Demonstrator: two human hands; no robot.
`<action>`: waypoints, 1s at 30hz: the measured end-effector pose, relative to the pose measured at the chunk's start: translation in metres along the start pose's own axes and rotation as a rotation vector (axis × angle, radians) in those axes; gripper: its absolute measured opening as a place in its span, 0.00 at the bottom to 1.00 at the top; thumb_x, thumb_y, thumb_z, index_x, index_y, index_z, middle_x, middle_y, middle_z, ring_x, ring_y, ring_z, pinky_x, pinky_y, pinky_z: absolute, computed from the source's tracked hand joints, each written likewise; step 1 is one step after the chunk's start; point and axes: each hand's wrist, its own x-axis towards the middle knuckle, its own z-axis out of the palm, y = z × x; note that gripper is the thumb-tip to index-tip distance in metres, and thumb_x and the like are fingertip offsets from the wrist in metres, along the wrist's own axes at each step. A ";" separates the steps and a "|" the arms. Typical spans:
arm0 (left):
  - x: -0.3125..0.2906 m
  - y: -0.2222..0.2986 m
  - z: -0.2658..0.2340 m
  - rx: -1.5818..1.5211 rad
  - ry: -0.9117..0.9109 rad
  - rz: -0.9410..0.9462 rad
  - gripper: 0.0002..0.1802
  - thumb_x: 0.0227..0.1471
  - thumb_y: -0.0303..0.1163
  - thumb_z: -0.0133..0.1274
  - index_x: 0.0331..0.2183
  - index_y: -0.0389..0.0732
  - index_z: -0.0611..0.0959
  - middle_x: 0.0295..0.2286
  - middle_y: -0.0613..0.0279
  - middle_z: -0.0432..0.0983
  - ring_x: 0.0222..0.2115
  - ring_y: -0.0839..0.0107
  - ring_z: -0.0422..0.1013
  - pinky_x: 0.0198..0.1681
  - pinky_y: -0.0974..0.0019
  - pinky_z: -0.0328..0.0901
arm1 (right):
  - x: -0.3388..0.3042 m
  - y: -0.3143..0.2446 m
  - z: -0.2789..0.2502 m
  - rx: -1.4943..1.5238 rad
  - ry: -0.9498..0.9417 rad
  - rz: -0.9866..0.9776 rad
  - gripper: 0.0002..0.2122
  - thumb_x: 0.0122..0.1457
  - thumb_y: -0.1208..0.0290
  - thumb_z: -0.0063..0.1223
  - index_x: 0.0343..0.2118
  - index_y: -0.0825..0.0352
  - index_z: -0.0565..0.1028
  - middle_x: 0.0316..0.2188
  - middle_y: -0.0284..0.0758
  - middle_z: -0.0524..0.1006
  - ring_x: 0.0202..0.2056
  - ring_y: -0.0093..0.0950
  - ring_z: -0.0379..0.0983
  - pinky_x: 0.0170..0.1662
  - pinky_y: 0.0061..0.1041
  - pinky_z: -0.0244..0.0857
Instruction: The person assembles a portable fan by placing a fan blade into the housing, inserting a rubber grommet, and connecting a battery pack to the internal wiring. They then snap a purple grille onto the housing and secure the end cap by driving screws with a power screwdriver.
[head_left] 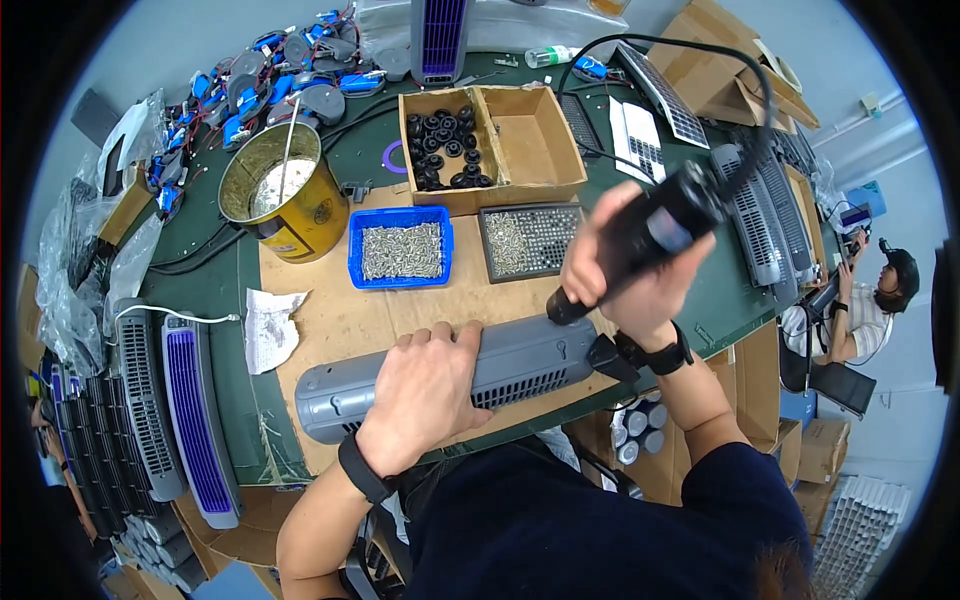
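Observation:
A long grey tower fan housing (525, 362) with slotted vents lies lengthwise on a cardboard sheet (330, 290) in front of me. My left hand (425, 385) grips its left half from above, thumb toward the near side. Above its right end, my right hand (645, 305) is wrapped round a black corded electric screwdriver (650, 235). The tool tilts down to the left, its tip at the housing's far right edge; whether it touches a screw cannot be seen. A black piece (612, 358) sits by that end, close to my right wrist.
Beyond the housing stand a blue tray (449, 265) of screws, a black perforated screw tray (550, 240) and a divided cardboard box (530, 140) holding black knob-like parts. A yellow can (315, 225) stands left. Finished-looking fans (195, 420) lie far left; the screwdriver's cord (768, 100) arcs overhead.

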 end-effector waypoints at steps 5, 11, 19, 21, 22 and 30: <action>0.004 0.001 -0.002 0.030 -0.099 -0.015 0.46 0.26 0.44 0.72 0.48 0.35 0.74 0.36 0.48 0.76 0.38 0.53 0.74 0.45 0.57 0.67 | -0.012 0.000 -0.006 0.057 -0.174 0.032 0.44 0.43 0.20 0.42 0.34 0.70 0.65 0.19 0.36 0.70 0.17 0.21 0.66 0.20 0.19 0.60; 0.002 0.001 0.001 0.044 -0.079 -0.004 0.45 0.26 0.43 0.72 0.48 0.35 0.74 0.37 0.50 0.76 0.40 0.54 0.74 0.47 0.58 0.67 | -0.009 0.003 -0.007 0.095 -0.171 0.080 0.44 0.42 0.20 0.42 0.33 0.69 0.65 0.20 0.36 0.70 0.16 0.21 0.66 0.20 0.20 0.60; -0.022 -0.013 -0.007 0.064 0.017 -0.024 0.52 0.25 0.43 0.73 0.54 0.39 0.70 0.40 0.48 0.74 0.44 0.52 0.71 0.54 0.54 0.63 | -0.003 -0.001 0.000 -0.047 -0.028 -0.014 0.45 0.46 0.19 0.29 0.38 0.68 0.63 0.11 0.31 0.63 0.12 0.24 0.59 0.17 0.24 0.59; -0.038 -0.033 -0.011 0.155 0.024 -0.082 0.52 0.23 0.42 0.73 0.54 0.41 0.71 0.39 0.49 0.74 0.45 0.51 0.71 0.60 0.50 0.58 | 0.003 -0.016 0.000 -0.049 -0.043 -0.071 0.45 0.49 0.20 0.26 0.43 0.68 0.62 0.13 0.31 0.64 0.13 0.23 0.61 0.19 0.25 0.62; -0.040 -0.033 -0.012 0.156 0.022 -0.082 0.52 0.23 0.42 0.73 0.54 0.41 0.71 0.39 0.49 0.74 0.45 0.51 0.71 0.60 0.50 0.58 | 0.007 -0.024 0.006 -0.011 -0.055 -0.106 0.45 0.49 0.20 0.25 0.45 0.68 0.62 0.14 0.31 0.65 0.14 0.23 0.62 0.20 0.25 0.63; -0.027 -0.005 0.003 0.105 0.001 -0.008 0.45 0.26 0.45 0.71 0.50 0.41 0.75 0.35 0.51 0.76 0.42 0.54 0.72 0.56 0.53 0.60 | 0.024 0.004 0.054 0.143 -0.107 0.079 0.42 0.54 0.24 0.21 0.45 0.67 0.62 0.17 0.33 0.67 0.16 0.23 0.62 0.24 0.25 0.62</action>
